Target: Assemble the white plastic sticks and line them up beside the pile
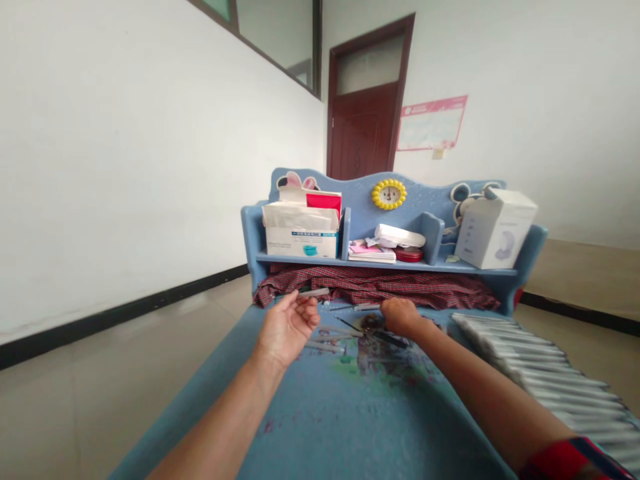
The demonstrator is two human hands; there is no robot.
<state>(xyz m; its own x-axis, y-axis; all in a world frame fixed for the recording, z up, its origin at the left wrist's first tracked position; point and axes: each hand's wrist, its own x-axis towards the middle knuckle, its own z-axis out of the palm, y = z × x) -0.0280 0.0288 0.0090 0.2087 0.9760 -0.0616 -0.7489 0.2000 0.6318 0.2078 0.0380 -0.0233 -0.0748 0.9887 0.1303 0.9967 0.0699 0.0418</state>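
Note:
My left hand (pixel 294 321) is palm up above the table's left side. Its thumb and fingertips pinch a slim, pale pen-like tube (pixel 316 292) that points right. My right hand (pixel 401 316) is closed, knuckles up, around the end of another pale pen-like tube (pixel 367 307), whose tip sticks out to the left. Between and below the hands, several pale tubes (pixel 327 347) and thin dark sticks (pixel 349 324) lie loose on the blue table (pixel 320 413). A dark, slender piece (pixel 391 339) rests just under my right hand.
Many whitish tubes lie in rows (pixel 545 373) at the table's right edge. Behind the hands, a bunched red checked cloth (pixel 380 283) lies beneath a blue shelf (pixel 320 261). On it stand a mask box (pixel 300 235), papers (pixel 371 253), a red tin (pixel 409 255) and a white box (pixel 495 230).

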